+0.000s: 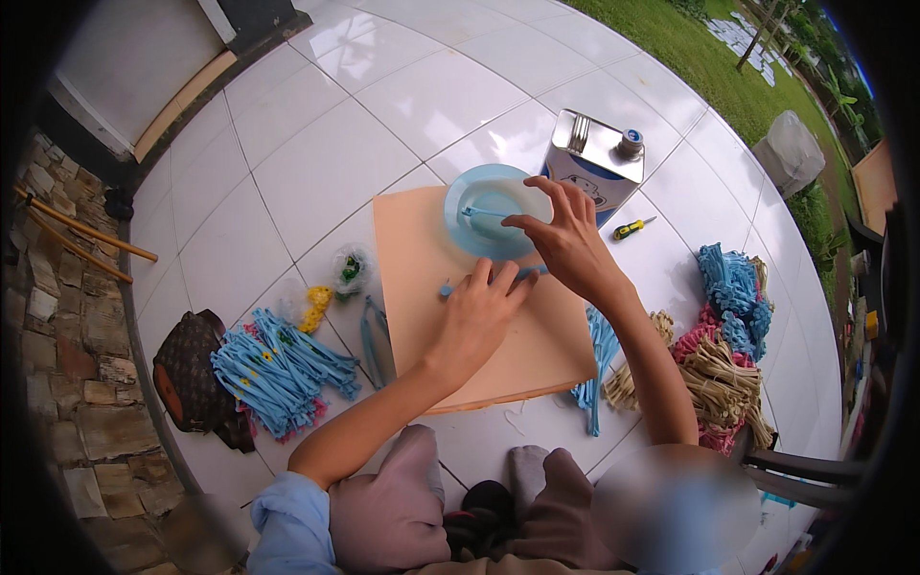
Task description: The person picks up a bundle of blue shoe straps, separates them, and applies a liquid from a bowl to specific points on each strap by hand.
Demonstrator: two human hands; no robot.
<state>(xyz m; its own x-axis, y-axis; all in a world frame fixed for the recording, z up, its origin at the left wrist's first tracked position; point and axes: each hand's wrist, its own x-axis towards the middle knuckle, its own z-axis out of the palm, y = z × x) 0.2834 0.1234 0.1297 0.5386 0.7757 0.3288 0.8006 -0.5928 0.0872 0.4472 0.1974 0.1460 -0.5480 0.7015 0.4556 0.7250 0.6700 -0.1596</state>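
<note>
We are working a light blue strip [484, 212] that is lying across the blue plate [463, 233], at the far edge of the tan board [412, 278]. Our right hand [565, 235] is pinching that strip between narrowed fingertips over the plate, while our left hand [476, 311] is pressing down, fingers curled, on another blue strip [529, 273] on the board (whether it is truly gripping, we cannot tell). Judging by the layout, we are partway through: a heap of finished-looking blue bundles [278, 369] is sitting to the near left, while loose blue, pink and straw-coloured strips [724, 359] are waiting at the right. A metal can [594, 163] is standing just beyond the plate, a small screwdriver [632, 228] beside it.
</note>
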